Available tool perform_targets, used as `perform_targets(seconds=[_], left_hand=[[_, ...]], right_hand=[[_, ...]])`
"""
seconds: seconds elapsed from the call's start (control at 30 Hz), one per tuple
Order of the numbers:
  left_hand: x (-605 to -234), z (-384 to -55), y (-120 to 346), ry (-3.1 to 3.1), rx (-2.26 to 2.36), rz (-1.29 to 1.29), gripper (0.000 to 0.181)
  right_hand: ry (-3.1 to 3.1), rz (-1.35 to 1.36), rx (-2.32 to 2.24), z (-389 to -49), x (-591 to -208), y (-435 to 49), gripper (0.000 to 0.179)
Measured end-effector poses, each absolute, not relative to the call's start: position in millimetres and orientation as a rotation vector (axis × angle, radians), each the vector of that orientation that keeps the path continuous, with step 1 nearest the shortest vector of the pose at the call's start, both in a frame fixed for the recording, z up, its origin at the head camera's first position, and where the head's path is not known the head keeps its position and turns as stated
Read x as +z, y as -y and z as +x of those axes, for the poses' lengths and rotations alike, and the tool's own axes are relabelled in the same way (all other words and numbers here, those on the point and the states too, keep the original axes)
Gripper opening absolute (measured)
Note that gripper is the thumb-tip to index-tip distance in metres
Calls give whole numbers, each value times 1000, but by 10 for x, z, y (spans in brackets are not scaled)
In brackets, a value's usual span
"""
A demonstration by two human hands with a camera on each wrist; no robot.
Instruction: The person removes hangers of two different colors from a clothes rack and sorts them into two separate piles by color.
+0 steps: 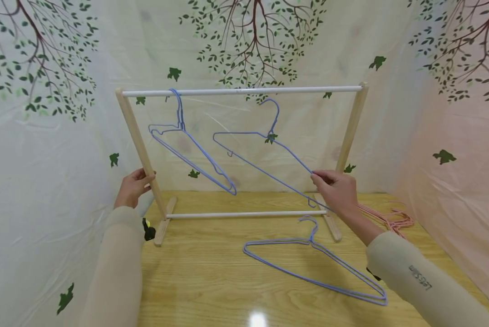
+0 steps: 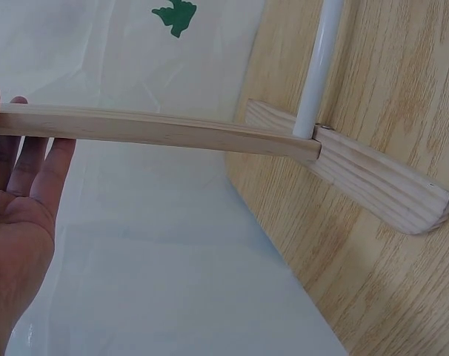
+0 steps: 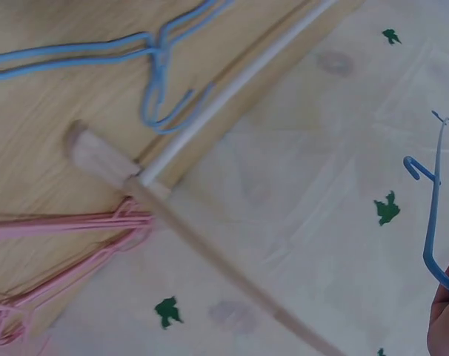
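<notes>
A wooden rack with a white top rail (image 1: 244, 91) stands on the table. My left hand (image 1: 132, 187) holds its left post (image 1: 135, 131), thumb on one side and fingers on the other, as the left wrist view shows. My right hand (image 1: 337, 188) pinches one end of a blue wire hanger (image 1: 238, 133) between thumb and fingers. This hanger is tilted, its hook up, just below the rail, seemingly apart from it. Blue hangers (image 1: 180, 113) hang close together at the rail's left. In the right wrist view, only part of the held hanger (image 3: 433, 215) shows.
More blue hangers (image 1: 312, 237) lie stacked on the wooden table (image 1: 195, 272) in front of the rack. Pink hangers (image 1: 395, 222) lie at the right, beyond the rack's right foot (image 1: 330, 222). A pale, leaf-printed sheet (image 1: 444, 113) encloses the table's back and sides.
</notes>
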State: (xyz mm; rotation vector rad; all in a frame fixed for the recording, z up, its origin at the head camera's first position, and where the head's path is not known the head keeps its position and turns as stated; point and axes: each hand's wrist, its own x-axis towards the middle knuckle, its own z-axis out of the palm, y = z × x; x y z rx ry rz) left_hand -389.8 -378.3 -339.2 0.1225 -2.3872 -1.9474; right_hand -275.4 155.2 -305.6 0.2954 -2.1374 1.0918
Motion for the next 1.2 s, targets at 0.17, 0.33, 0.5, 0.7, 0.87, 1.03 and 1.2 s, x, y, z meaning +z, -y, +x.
perform_targets(seconds=[0.17,0.33,0.5,0.7,0.87,1.03,1.2], left_hand=[[-3404,-3918,3789,2383,-1957,127,58],[-3409,-3916,3807,2380,-1955,124,58],[-3410,-3914,3815,2387,-1950,115,59],[-3402,-3917,3799,2384,-1956,115,58],[-3406,-3920,3795,2388,-1953,106,58],[-3411,-3922,3799,2383,-1955,108,58],[-3409,-3910,3797,2379,-1952,112,58]], right_hand=[[2179,255,1084,-2601,-3227,-1829,16],[2217,236,1006,-2489,-3340,-2018,13],[2258,224,1015,-2360,-3420,-2144,14],[2323,231,1114,-2144,-3523,-2257,20],[2367,247,1145,-1967,-3646,-2339,20],[2384,275,1078,-1849,-3785,-2384,14],[2433,269,1091,-1753,-3912,-2398,11]])
